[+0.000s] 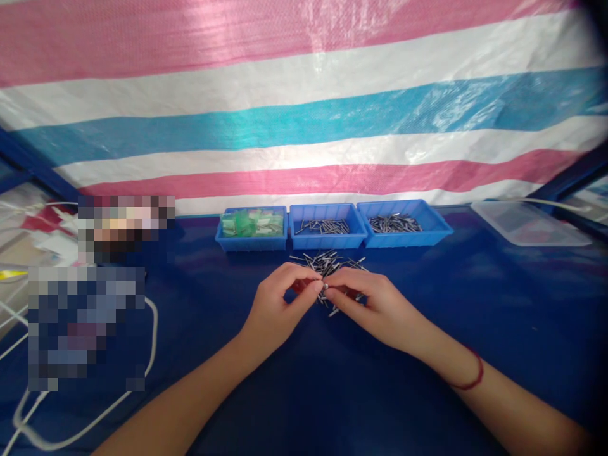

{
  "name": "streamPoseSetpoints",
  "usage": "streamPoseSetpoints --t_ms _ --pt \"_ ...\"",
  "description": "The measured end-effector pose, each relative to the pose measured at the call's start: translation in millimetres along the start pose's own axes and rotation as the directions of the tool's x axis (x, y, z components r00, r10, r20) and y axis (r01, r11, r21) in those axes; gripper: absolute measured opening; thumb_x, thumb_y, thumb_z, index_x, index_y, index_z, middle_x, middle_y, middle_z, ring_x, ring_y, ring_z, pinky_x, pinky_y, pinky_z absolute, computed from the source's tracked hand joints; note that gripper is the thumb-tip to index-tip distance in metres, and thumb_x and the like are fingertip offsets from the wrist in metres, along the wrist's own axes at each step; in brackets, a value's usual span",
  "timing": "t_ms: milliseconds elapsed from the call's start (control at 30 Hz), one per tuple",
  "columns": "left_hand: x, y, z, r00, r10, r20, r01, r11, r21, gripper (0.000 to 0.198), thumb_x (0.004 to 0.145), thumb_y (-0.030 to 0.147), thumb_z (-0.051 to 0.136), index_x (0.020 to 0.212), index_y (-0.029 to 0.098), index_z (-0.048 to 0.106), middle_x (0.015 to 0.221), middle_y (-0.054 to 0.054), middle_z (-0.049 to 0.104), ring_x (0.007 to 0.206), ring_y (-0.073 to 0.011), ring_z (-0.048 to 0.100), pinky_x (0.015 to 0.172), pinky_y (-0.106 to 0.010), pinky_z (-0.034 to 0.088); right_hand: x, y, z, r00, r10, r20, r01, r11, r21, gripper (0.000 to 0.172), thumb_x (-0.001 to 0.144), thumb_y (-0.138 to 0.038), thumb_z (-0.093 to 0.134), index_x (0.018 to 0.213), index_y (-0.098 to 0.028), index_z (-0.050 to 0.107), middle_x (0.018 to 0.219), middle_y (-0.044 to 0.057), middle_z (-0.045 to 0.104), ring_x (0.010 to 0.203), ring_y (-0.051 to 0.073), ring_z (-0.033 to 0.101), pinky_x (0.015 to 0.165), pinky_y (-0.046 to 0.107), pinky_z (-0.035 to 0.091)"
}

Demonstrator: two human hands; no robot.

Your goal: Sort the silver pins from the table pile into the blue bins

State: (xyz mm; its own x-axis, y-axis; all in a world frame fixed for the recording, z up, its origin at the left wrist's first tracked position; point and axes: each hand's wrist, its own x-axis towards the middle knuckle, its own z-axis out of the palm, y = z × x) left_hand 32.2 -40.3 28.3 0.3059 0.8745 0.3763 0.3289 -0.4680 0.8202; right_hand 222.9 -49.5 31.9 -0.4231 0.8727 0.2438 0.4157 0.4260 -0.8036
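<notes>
My left hand (280, 304) and my right hand (370, 304) meet fingertip to fingertip over a loose pile of small metal pins (327, 263) on the blue table (475, 304). Both hands are pinched, and a small silvery piece (325, 287) shows between the fingertips. I cannot tell which hand grips it or whether each holds a part. A red string circles my right wrist (475, 373).
Three blue trays stand in a row behind the pile: the left tray (251, 225) holds green plastic parts, the middle tray (325, 227) and the right tray (403, 223) hold metal pins. A clear lid (527, 223) lies at the right. A white cable (142, 373) loops at the left.
</notes>
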Motion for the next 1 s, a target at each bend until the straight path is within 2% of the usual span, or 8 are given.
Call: streamPoseSetpoints --t_ms 267,600,700,800,900,967,1000 --pt "0 3 -0.7 1.0 0.002 -0.009 -0.002 1.0 0.006 0.006 0.086 0.02 0.06 0.086 0.018 0.065 0.084 -0.003 0.066 0.075 -0.0134 0.062 0.07 -0.024 0.05 1 -3 0 1.0 -0.019 -0.011 0.019 1.0 -0.006 0.013 0.09 -0.021 0.053 0.087 -0.019 0.066 0.084 0.003 0.067 0.072 0.013 0.059 0.063 0.025 0.046" --pt "1 -2 -2.1 1.0 0.021 -0.007 -0.021 1.0 -0.003 0.009 0.089 0.021 0.056 0.095 0.018 0.062 0.09 -0.003 0.063 0.079 -0.0128 0.059 0.072 -0.023 0.048 -1 1 -1 0.986 0.016 -0.165 -0.015 1.0 0.009 0.014 0.088 -0.029 0.058 0.089 -0.02 0.068 0.083 0.005 0.069 0.065 0.014 0.06 0.055 0.025 0.047" --pt "1 -2 -2.2 1.0 -0.001 0.022 0.001 1.0 0.0 0.009 0.09 0.022 0.055 0.095 0.018 0.061 0.091 -0.003 0.063 0.079 -0.0127 0.059 0.072 -0.023 0.048 -2 0 -3 0.978 -0.008 -0.21 0.006 1.0 -0.009 0.014 0.088 -0.031 0.059 0.087 -0.02 0.068 0.085 0.006 0.069 0.066 0.015 0.06 0.056 0.026 0.046" --pt "0 -2 -1.9 0.996 -0.044 0.072 0.043 0.999 0.013 0.011 0.092 0.025 0.053 0.094 0.018 0.061 0.092 -0.003 0.063 0.081 -0.0135 0.06 0.073 -0.024 0.048 -2 -4 -4 0.978 -0.043 -0.205 0.036 0.999 -0.037 0.017 0.089 -0.032 0.057 0.082 -0.02 0.067 0.08 0.005 0.068 0.067 0.015 0.061 0.059 0.027 0.047" --pt "0 -2 -1.4 0.991 -0.064 0.116 0.059 0.997 0.049 0.017 0.093 0.027 0.051 0.105 0.018 0.058 0.095 -0.004 0.065 0.083 -0.0144 0.061 0.077 -0.026 0.049 -1 -2 -8 0.978 -0.039 -0.204 0.031 0.999 -0.044 0.021 0.091 -0.032 0.054 0.08 -0.019 0.066 0.078 0.005 0.067 0.069 0.016 0.061 0.063 0.027 0.048" --pt "-1 -3 -0.6 0.986 -0.037 0.16 0.018 0.993 0.119 0.027 0.092 0.028 0.052 0.118 0.018 0.054 0.097 -0.005 0.065 0.088 -0.0161 0.061 0.082 -0.029 0.049 1 5 -15 0.956 0.014 -0.291 -0.025 0.999 -0.033 0.02 0.089 -0.035 0.056 0.083 -0.019 0.067 0.08 0.005 0.068 0.068 0.016 0.061 0.062 0.027 0.048" --pt "-2 -3 0.0 0.981 -0.012 0.195 -0.023 0.985 0.173 0.032 0.092 0.029 0.054 0.122 0.018 0.052 0.1 -0.006 0.065 0.092 -0.0176 0.061 0.086 -0.032 0.048 2 11 -20 0.93 0.054 -0.363 -0.068 0.997 -0.026 0.021 0.088 -0.037 0.058 0.086 -0.019 0.068 0.081 0.005 0.069 0.067 0.016 0.06 0.061 0.027 0.048"
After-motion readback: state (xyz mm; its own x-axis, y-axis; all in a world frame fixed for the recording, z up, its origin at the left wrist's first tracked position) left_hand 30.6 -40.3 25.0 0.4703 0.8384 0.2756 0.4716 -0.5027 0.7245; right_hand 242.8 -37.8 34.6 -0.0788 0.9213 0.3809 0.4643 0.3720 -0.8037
